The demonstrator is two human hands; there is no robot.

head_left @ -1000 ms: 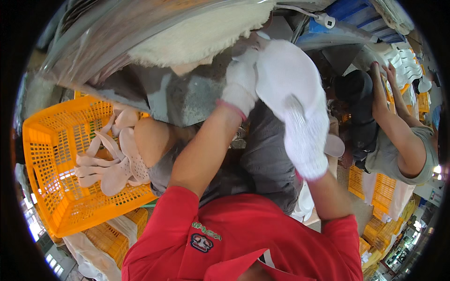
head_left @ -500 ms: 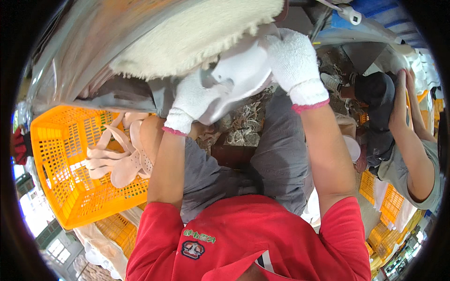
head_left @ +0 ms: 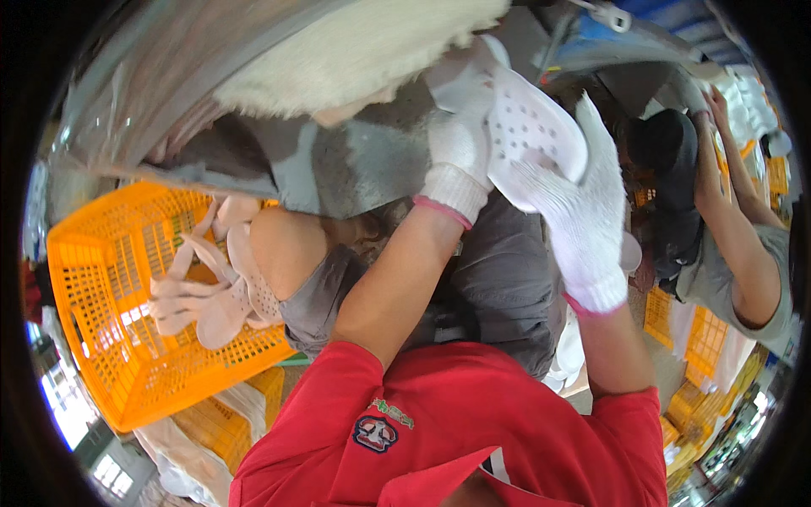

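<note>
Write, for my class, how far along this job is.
Possibly done: the beige insoles in the orange basket. In hand: one perforated white insole, in the gloved left hand, with the gloved right hand at its edge. Possibly left: white pieces beside the right thigh. Which pile is finished, the view cannot confirm.

"Light sources?"
"A paned window (head_left: 110,475), glaring, lies below the large orange crate (head_left: 127,397) in view, set in a grey wall (head_left: 144,452)."
"Floor?"
"A grey floor (head_left: 669,365) shows as a patch well right of that crate, beside stacked orange crates (head_left: 708,345)."
"Fixtures?"
"Grey metal housing (head_left: 359,165), scuffed, upper right of the crate; blue ribbed panel (head_left: 688,27) farther that way."
</note>
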